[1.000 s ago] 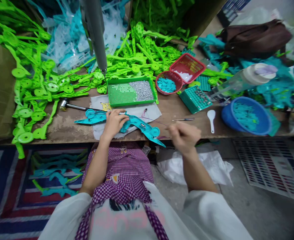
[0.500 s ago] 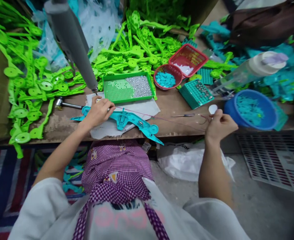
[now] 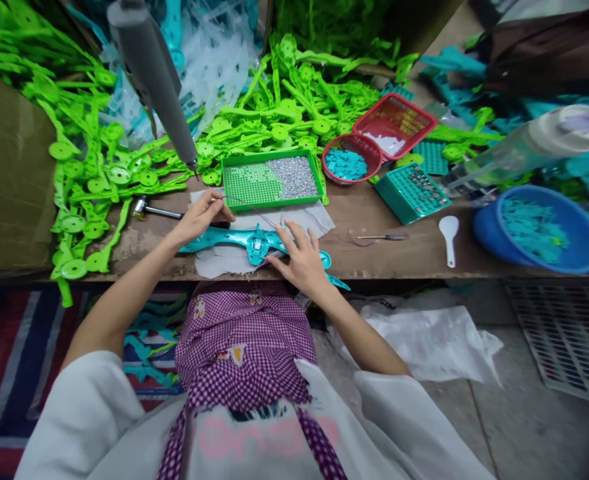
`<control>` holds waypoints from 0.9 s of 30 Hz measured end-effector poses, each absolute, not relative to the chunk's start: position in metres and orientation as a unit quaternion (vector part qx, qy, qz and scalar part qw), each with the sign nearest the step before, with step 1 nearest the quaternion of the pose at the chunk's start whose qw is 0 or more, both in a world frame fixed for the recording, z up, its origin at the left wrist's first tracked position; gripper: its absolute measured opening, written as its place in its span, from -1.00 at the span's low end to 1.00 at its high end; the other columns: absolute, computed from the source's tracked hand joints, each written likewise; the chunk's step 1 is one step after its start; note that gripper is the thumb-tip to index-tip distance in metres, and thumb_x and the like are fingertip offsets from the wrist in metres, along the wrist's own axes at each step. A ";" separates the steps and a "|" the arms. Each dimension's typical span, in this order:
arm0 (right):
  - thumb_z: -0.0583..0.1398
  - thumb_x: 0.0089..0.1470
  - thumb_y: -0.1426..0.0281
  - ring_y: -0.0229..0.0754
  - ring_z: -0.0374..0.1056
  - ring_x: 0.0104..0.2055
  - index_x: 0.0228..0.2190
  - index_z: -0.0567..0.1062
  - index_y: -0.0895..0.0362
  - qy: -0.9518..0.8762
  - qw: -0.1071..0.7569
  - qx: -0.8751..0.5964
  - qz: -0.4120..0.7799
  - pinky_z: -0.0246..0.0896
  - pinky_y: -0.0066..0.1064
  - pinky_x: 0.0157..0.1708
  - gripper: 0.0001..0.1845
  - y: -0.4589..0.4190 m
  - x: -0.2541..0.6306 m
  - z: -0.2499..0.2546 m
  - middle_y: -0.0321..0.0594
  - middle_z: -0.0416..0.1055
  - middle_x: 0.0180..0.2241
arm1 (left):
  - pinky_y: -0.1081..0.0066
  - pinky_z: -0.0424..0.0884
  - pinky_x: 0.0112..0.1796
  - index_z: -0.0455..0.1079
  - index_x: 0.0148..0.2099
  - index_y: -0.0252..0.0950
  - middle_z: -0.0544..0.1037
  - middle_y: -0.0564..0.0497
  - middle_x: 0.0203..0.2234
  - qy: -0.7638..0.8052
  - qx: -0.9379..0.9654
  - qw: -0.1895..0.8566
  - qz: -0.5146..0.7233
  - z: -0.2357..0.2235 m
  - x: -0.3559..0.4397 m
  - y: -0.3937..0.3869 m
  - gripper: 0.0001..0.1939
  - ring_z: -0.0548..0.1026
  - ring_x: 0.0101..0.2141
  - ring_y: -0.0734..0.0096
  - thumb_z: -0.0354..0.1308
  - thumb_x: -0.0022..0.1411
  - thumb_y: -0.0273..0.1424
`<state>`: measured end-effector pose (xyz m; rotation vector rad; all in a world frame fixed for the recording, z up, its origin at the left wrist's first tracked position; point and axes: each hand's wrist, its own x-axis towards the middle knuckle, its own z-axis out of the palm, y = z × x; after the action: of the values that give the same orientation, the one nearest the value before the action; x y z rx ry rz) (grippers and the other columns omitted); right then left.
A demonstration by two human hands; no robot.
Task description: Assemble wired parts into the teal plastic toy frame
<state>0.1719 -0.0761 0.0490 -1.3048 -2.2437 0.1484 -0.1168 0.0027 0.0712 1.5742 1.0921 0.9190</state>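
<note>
Head view: near the desk's (image 3: 409, 263) front edge, we have the blue part (image 3: 258, 248) across a cloth (image 3: 224, 264); our right hand (image 3: 301, 260), fingers spread, rests over its three o'clock half. Apart from it, toward ten, our left hand (image 3: 205, 215) pinches a thin strand (image 3: 249, 204). Beyond, at twelve, sits a green tray (image 3: 269, 205); farther, green pieces (image 3: 284, 127) lie heaped.

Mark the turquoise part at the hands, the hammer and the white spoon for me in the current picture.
Turquoise part (image 3: 257, 246): head view, on its bracket-like middle.
Hammer (image 3: 163, 213): head view, on its handle.
White spoon (image 3: 449, 233): head view, on its bowl, toward the handle.
</note>
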 end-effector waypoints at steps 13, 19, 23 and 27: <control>0.03 0.31 0.24 -0.24 0.48 -0.33 -0.23 0.54 0.11 -0.831 0.311 -0.395 0.237 0.32 -0.43 -0.33 -0.67 -0.074 0.161 0.102 -0.19 0.58 -0.33 | 0.32 0.36 -0.22 0.50 -0.15 -0.20 0.59 -0.03 -0.40 0.411 0.862 0.115 0.275 0.096 -0.084 -0.080 -0.77 0.50 -0.35 0.34 0.04 0.39 -0.25; 0.10 0.28 0.25 -0.27 0.43 -0.46 -0.36 0.52 0.10 -0.835 0.259 -0.446 0.189 0.23 -0.46 -0.44 -0.72 -0.076 0.203 0.098 -0.26 0.53 -0.47 | 0.27 0.38 -0.14 0.52 -0.18 -0.20 0.63 -0.02 -0.35 0.462 0.814 0.186 0.301 0.080 -0.115 -0.111 -0.87 0.54 -0.31 0.34 0.15 0.32 -0.34; 0.11 0.27 0.28 -0.17 0.47 -0.34 -0.31 0.55 0.09 -0.840 0.205 -0.484 0.132 0.31 -0.35 -0.32 -0.76 -0.080 0.206 0.101 -0.17 0.54 -0.36 | 0.40 0.42 -0.35 0.53 -0.21 -0.22 0.61 0.00 -0.41 0.479 0.671 0.404 0.395 0.080 -0.088 -0.131 -0.88 0.53 -0.41 0.41 0.24 0.24 -0.31; 0.20 0.19 0.29 -0.05 0.42 0.03 -0.04 0.50 0.01 -0.899 0.279 -0.319 0.108 0.28 -0.09 0.08 -0.71 -0.093 0.184 0.103 -0.11 0.52 -0.04 | 0.57 0.18 -0.63 0.40 -0.26 -0.25 0.45 0.16 -0.63 0.499 0.342 0.639 0.475 0.077 -0.036 -0.135 -0.62 0.25 -0.69 0.63 0.40 0.01 -0.14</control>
<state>0.1842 -0.0934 0.1028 -0.8570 -2.4126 0.2885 -0.0363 -0.1348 0.0770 0.7815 1.1395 1.0843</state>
